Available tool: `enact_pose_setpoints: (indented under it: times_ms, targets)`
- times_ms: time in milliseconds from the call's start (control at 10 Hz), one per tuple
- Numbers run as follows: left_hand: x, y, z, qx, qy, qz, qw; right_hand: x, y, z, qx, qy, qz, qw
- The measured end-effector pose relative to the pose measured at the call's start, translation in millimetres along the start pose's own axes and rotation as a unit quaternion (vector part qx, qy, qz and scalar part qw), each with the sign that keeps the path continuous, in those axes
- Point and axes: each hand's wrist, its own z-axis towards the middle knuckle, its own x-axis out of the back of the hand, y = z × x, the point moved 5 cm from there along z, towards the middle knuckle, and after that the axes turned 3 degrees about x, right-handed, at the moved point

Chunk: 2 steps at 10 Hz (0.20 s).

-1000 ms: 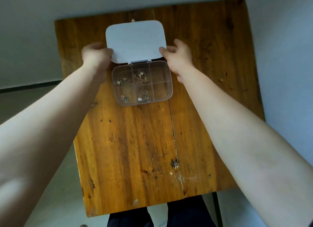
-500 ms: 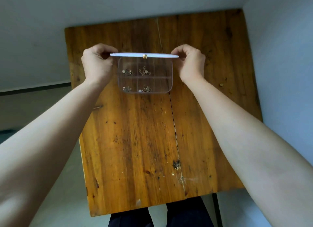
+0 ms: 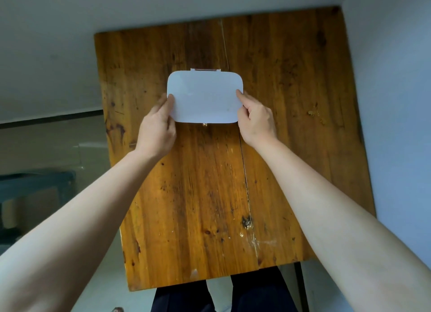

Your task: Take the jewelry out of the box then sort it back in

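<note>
The jewelry box (image 3: 205,97) lies on the wooden table (image 3: 210,195) with its white lid down flat, so the clear compartments and the jewelry inside are hidden. A small gold clasp (image 3: 204,124) shows at the lid's near edge and the hinge (image 3: 205,69) at the far edge. My left hand (image 3: 157,127) grips the box's left side, thumb on the lid. On the right side, my right hand (image 3: 255,119) holds the box the same way.
The table stands in a corner, with pale walls behind it and to the right. Its left edge drops to the floor, where a dark blue object (image 3: 35,186) sits. My dark trousers (image 3: 224,293) show below the near edge.
The lid swung from fully open, through half-shut, down onto the box. Both hands moved from the far corners to the near sides of the box.
</note>
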Motion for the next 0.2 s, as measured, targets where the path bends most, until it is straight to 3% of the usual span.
enact_pose_setpoints:
  times_ms: [100,200]
  targets:
    - [-11.3,3.0,-7.6,0.036,-0.022,-0.024,0.999,-9.1,0.5,-6.2,0.010,-0.013,-0.034,0.999]
    - [-10.8,6.7,-3.1,0.042,-0.037,0.018,0.998,-9.7,-3.3,-6.1,0.001,-0.020,-0.063,0.998]
